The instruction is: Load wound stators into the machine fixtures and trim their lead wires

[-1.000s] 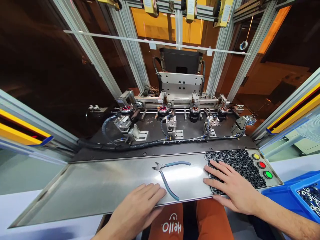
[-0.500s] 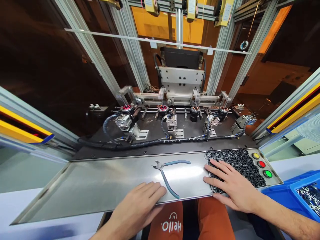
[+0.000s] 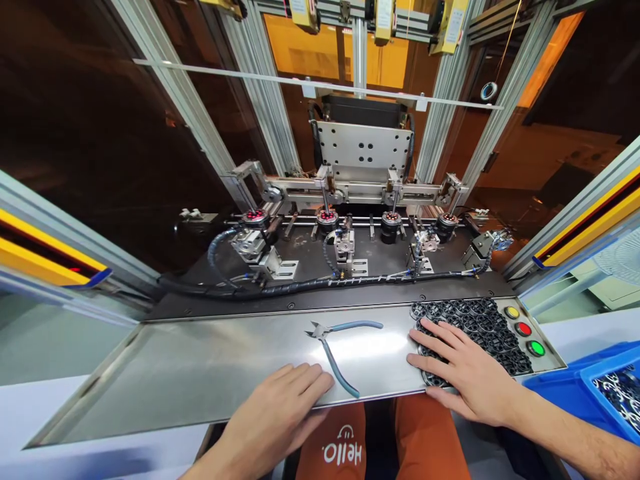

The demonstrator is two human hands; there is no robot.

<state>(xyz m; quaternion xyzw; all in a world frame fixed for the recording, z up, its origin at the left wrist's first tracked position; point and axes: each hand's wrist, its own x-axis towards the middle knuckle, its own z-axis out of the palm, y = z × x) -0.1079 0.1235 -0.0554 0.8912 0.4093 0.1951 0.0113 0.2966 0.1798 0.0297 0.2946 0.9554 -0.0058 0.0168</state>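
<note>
Steel tabletop (image 3: 200,367): it is carrying everything I am touching; I am taking the blue-handled cutters (image 3: 336,347) lying on it as my landmark.
Left hand (image 3: 280,413): I am resting it flat just left of the cutters' nearer handle, fingertips almost touching it, my grip spread and holding nothing.
Right hand (image 3: 463,373): I am laying it to the right of the cutters, fingers apart, palm down on the black rings (image 3: 480,327), clamped on none of them.
Black rings: they are lying in a packed patch to the right of the cutters, beside the yellow, red and green buttons (image 3: 523,329).
Machine head (image 3: 350,190): beyond the cutters, the bar with its four arms is standing higher over the fixtures (image 3: 327,219) than a second ago; it is lifting clear of them.
My hands since then: both are staying where they were, so I am judging that I am waiting on the machine.
Blue bin (image 3: 575,387): it is sitting far right of the cutters, off the tabletop.
</note>
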